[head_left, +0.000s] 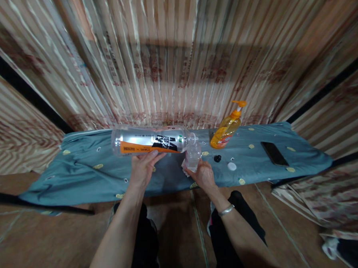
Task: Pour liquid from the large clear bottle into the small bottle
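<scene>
A large clear bottle (149, 140) with a silver, orange and black label lies on its side in the air, its mouth pointing right. My left hand (144, 165) is closed around its underside. The mouth meets the top of a small clear container (193, 156), which my right hand (203, 173) grips low down. Something pale and crumpled (184, 168) shows beside that container. To the right, a pump bottle of yellow liquid (226, 130) stands on the cloth-covered surface (88, 174). A black cap (217, 158) and a white round lid (231, 166) lie near my right hand.
A dark phone (274, 154) lies toward the right end of the cloth. Pleated patterned curtains (169, 62) hang behind and at both sides. Black frame bars (23, 86) run along the edges. My legs are below the front edge, above a tiled floor.
</scene>
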### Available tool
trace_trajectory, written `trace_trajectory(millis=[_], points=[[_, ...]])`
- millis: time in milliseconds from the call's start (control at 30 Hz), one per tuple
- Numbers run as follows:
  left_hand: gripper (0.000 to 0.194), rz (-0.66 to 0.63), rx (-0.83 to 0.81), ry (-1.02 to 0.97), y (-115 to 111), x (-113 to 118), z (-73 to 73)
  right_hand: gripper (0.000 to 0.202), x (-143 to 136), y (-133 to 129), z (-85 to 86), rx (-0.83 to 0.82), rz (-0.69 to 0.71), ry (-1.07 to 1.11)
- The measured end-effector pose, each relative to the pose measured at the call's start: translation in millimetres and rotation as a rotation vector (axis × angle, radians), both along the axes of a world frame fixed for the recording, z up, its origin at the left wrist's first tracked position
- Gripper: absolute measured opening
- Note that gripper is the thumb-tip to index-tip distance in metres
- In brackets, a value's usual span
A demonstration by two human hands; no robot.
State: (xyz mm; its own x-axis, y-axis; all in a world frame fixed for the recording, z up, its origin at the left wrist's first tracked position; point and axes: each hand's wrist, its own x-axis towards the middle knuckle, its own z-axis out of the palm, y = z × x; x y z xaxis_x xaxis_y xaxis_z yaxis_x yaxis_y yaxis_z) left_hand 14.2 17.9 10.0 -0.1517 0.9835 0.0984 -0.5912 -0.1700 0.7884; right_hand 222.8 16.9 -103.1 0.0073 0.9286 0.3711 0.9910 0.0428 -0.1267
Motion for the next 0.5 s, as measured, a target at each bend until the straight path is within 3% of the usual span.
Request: trace_trajectory(millis=[500], points=[[0.021,0.041,-0.041,0.025,1.2,0.8,-0.5,0.062,0.8,0.7,-3.5,0.037,0.010,0.012]])
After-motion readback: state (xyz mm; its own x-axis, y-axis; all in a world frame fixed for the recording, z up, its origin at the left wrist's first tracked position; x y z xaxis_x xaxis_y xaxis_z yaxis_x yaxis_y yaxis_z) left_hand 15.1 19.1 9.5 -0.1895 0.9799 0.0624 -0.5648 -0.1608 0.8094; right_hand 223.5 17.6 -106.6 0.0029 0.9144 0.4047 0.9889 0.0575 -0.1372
